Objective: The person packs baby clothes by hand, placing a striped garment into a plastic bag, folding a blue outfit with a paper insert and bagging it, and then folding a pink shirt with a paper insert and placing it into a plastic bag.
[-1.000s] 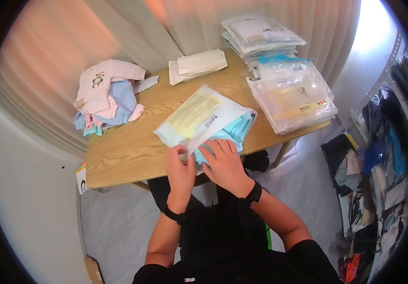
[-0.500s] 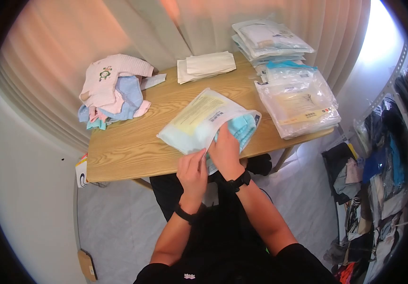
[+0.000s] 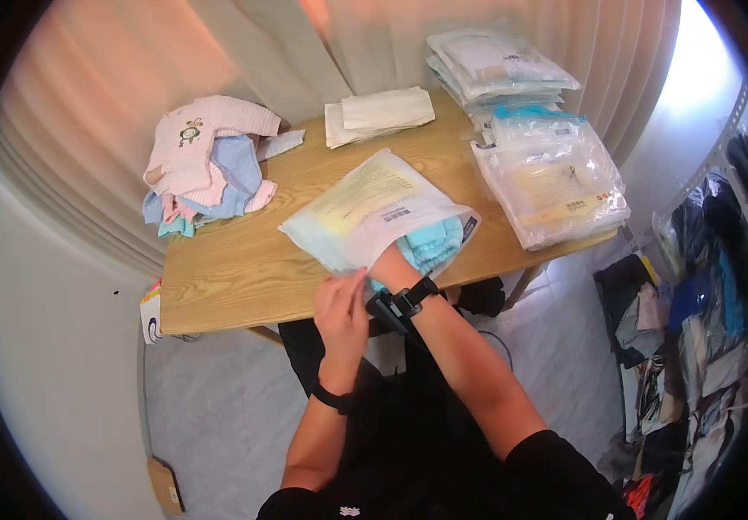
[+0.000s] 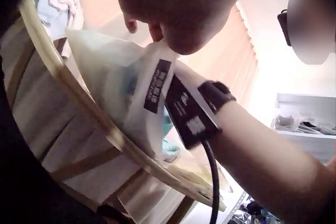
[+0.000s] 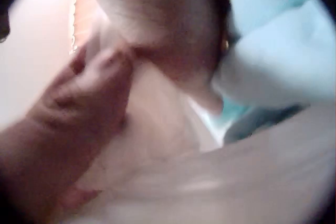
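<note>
A frosted plastic bag (image 3: pixel 352 208) with a yellowish panel lies slanted at the table's front, its opening towards the person. Folded light-blue clothing (image 3: pixel 433 241) with a ribbed part shows at the mouth. My left hand (image 3: pixel 342 310) pinches the bag's near edge between thumb and fingers; the left wrist view has the pinched edge beside a dark printed label (image 4: pixel 157 86). My right hand (image 3: pixel 394 269) reaches into the bag up to about the wrist, beside the blue clothing (image 5: pixel 278 66). Its fingers are mostly hidden, so I cannot tell whether they grip anything.
Pink and blue baby clothes (image 3: pixel 209 165) are heaped at the table's left. Flat cream-coloured pieces (image 3: pixel 380 115) lie at the back. Filled clear bags (image 3: pixel 556 186) are stacked on the right, with more bags (image 3: pixel 504 65) behind. A rack of clothes (image 3: pixel 695 321) stands beyond the right side.
My right hand has gone from resting on the blue clothing to deep inside the bag. The left hand still holds the bag's edge. The bag's upper side has lifted somewhat.
</note>
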Action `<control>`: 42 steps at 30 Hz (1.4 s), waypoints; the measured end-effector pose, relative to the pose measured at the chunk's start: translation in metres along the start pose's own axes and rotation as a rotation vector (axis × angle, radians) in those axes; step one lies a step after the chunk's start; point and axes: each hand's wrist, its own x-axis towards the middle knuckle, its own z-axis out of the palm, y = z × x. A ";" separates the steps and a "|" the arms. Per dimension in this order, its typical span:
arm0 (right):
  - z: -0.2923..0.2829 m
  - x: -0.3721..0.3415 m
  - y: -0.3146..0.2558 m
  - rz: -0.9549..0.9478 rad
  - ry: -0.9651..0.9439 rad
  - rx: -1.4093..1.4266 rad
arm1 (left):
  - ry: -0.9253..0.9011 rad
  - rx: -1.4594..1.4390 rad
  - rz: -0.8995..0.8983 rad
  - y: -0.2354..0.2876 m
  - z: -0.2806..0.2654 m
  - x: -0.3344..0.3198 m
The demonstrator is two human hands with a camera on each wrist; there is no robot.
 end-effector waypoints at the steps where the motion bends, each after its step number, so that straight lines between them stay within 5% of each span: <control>1: 0.006 -0.006 -0.001 -0.131 -0.007 -0.003 | 0.003 -0.003 -0.022 -0.004 -0.003 -0.002; 4: -0.015 -0.027 -0.011 -0.106 -0.317 0.254 | 0.009 -0.023 -0.102 -0.013 -0.008 -0.005; 7: -0.082 -0.060 -0.033 -0.163 -0.144 0.181 | -0.036 -0.018 -0.174 -0.017 -0.016 -0.006; 9: -0.103 -0.089 -0.037 0.134 0.062 -0.061 | -0.093 0.044 -0.160 -0.022 -0.022 -0.010; 12: -0.106 -0.120 -0.036 0.661 0.248 0.403 | -0.215 0.112 -0.114 -0.006 -0.024 0.000; 18: -0.098 -0.123 -0.020 0.775 0.519 1.118 | -0.315 0.165 -0.036 0.010 0.001 0.024; 21: -0.113 -0.119 -0.007 0.899 0.258 1.357 | -0.329 0.205 -0.033 0.012 0.012 0.032; 24: -0.118 -0.106 0.003 0.936 -0.051 1.257 | -0.313 0.248 0.002 0.005 0.025 0.037; 30: -0.093 -0.075 0.019 0.935 0.115 1.374 | -0.277 0.209 0.060 0.005 0.029 0.034; 36: -0.075 -0.049 0.014 0.614 0.204 1.768 | -0.205 0.060 0.100 0.012 0.022 0.035; 42: -0.049 -0.035 0.030 0.660 0.389 1.672 | -0.175 -0.009 0.110 0.019 0.016 0.037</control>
